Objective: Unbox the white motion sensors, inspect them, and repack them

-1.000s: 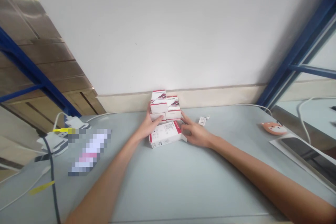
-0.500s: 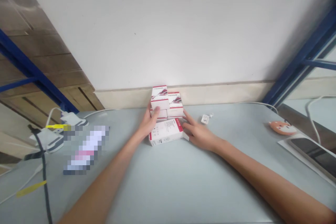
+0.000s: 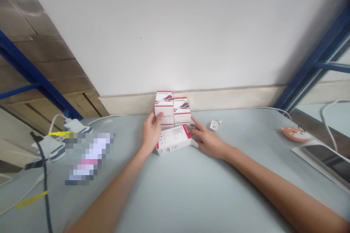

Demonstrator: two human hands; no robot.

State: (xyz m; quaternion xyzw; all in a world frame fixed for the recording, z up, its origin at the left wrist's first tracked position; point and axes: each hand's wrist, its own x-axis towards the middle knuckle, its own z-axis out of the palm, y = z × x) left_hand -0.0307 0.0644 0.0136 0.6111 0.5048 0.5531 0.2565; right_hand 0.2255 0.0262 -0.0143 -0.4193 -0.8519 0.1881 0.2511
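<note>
Small white boxes with red edges stand stacked against the wall, a left stack (image 3: 164, 109) slightly taller than the right stack (image 3: 182, 110). My left hand (image 3: 152, 131) touches the left stack's side and front, thumb in front and fingers partly hidden behind its edge. In front of both stacks a larger white box with a red end (image 3: 174, 139) lies at a slant on the table. My right hand (image 3: 209, 140) is at that box's right end with its fingers spread, the fingertips near the right stack.
On the grey table (image 3: 175, 196) lie a pixelated phone-like object (image 3: 90, 158) and chargers with cables (image 3: 54, 145) at left. A small white adapter (image 3: 214, 125) sits right of my right hand. Farther right are an orange animal-shaped item (image 3: 296, 134) and a dark device (image 3: 326, 158).
The top left box has shifted slightly left and now sits squarely on its stack. My left hand has moved a little left and down. My right hand has barely moved.
</note>
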